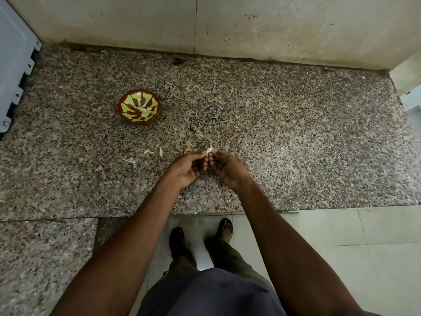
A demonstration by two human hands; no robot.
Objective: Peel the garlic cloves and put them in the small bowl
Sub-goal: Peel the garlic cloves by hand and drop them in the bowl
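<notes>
Speckled granite forms the counter (296, 133), backed by a pale, stained wall (250, 23), with light floor tiles (364, 247) below its front edge. Taking the small bowl (139, 108) as the landmark: far to its left, at the counter's left edge, stands a grey-blue object with a stepped, notched side (13, 71); what it is I cannot tell. The small bowl itself is red-brown with a yellow-green leaf pattern inside, sitting on the counter, and a few pale peeled garlic cloves (145, 111) lie in its bottom. To the lower right of the bowl, scraps of papery garlic skin (149, 152) lie scattered on the granite. Further right of the bowl and nearer the counter's front, the two hands meet above the surface. The left hand (190, 167) has its fingers curled inward, fingertips up at a garlic clove (209, 150), which it pinches. The right hand (226, 167) mirrors it, fingers curled and thumb tip pinching the same clove from the other side; the two hands touch at the fingertips. The clove is held well apart from the bowl, to its right. Below the hands, past the counter edge, the person's dark trousers and sandalled feet (224, 229) stand on the floor tiles.
</notes>
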